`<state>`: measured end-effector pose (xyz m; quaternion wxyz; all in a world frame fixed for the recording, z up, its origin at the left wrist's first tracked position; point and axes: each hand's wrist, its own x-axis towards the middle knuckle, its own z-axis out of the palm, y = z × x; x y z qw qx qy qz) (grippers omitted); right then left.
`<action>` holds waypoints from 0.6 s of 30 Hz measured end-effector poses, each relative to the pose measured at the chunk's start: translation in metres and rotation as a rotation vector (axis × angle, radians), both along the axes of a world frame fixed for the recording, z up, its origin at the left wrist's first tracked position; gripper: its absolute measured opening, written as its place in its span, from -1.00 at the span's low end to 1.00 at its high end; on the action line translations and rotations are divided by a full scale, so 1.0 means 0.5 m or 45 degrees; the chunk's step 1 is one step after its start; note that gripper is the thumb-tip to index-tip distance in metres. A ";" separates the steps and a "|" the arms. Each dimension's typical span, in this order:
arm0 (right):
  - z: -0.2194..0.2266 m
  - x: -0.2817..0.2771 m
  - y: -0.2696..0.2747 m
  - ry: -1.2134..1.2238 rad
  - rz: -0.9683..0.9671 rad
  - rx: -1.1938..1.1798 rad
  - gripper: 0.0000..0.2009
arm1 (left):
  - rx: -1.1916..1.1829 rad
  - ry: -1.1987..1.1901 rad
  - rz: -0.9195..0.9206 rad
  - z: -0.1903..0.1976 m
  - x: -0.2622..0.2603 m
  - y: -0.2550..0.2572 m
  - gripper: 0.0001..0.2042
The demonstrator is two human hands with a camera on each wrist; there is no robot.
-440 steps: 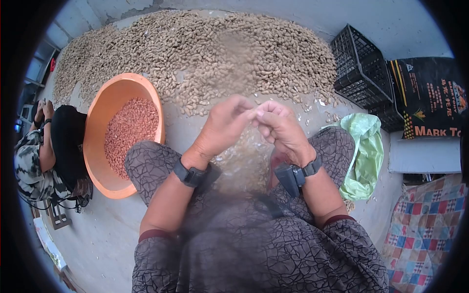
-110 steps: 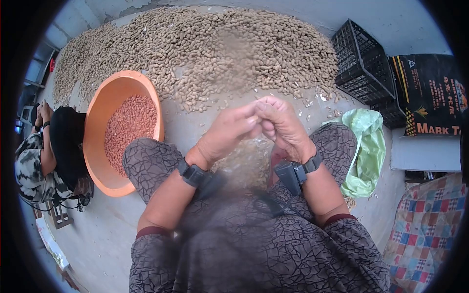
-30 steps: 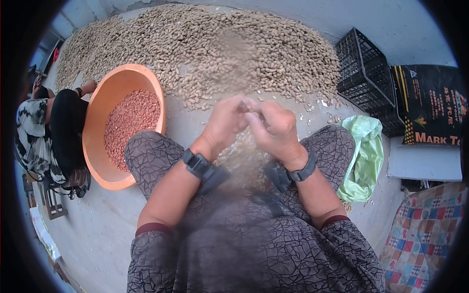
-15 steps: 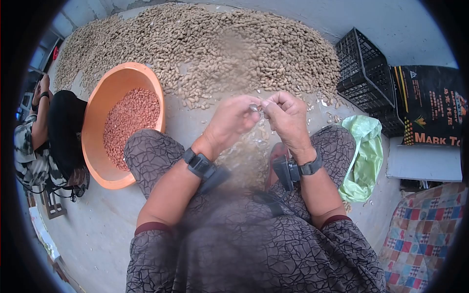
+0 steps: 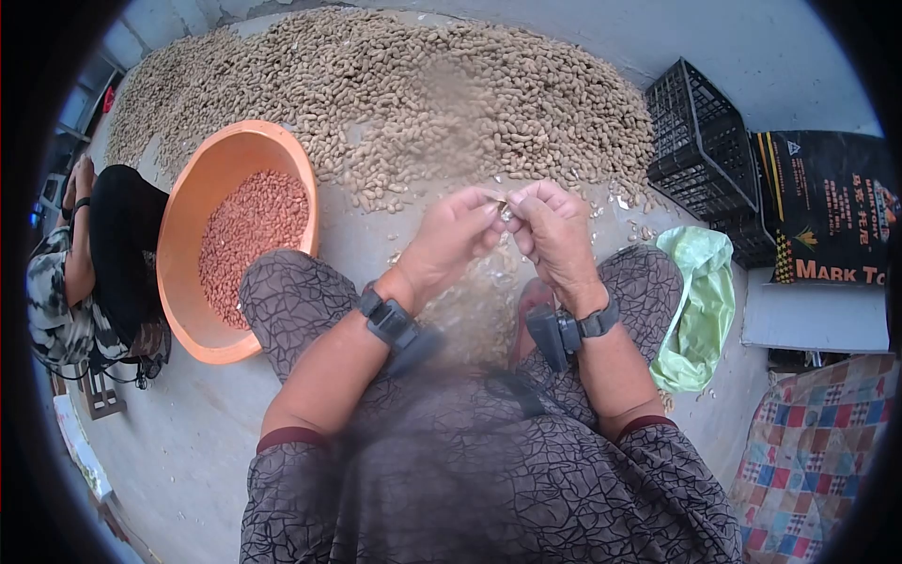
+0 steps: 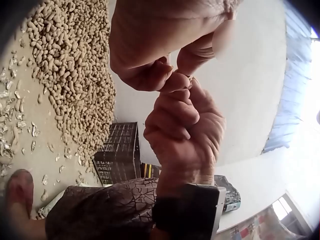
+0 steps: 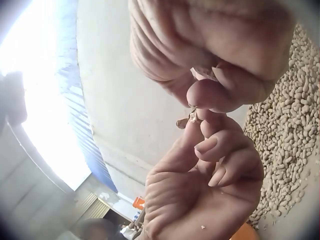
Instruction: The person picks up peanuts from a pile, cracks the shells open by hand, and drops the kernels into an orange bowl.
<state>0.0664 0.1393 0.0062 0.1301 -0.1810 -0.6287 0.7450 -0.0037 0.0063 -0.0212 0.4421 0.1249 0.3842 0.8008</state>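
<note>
Both hands meet above the lap in the head view. Thumb and fingers of the left hand (image 5: 451, 235) pinch a small peanut shell (image 5: 505, 211), which the right hand (image 5: 556, 235) pinches from the other side. In the right wrist view the broken shell (image 7: 192, 117) shows pale between the fingertips. An orange basin (image 5: 175, 254) holding reddish shelled peanuts (image 5: 249, 240) stands left of the knees. Beyond the hands lies a wide heap of unshelled peanuts (image 5: 376, 94). Blurred shells (image 5: 470, 310) lie on the floor between the legs.
A green bag (image 5: 700, 310) lies by the right knee. Black crates (image 5: 700, 141) stand behind it, beside a black printed sack (image 5: 827, 207). Checked cloth (image 5: 813, 461) is at lower right. Another person (image 5: 70, 282) sits at the far left.
The hands, earlier closer together with the right one turned inward, now hold a shell between their fingertips. At the far left, the other person's arm has drawn back from beside the basin.
</note>
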 end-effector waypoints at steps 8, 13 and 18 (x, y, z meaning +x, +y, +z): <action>-0.026 0.002 -0.010 0.119 0.104 0.444 -0.90 | -0.207 0.183 0.015 -0.012 -0.012 -0.003 -0.89; -0.013 0.010 -0.016 0.071 0.116 0.719 -0.93 | -0.227 0.167 0.036 -0.011 -0.019 -0.008 -0.89; -0.014 0.007 -0.026 0.125 -0.002 0.638 -0.93 | -0.247 0.195 0.016 0.003 -0.016 -0.012 -0.89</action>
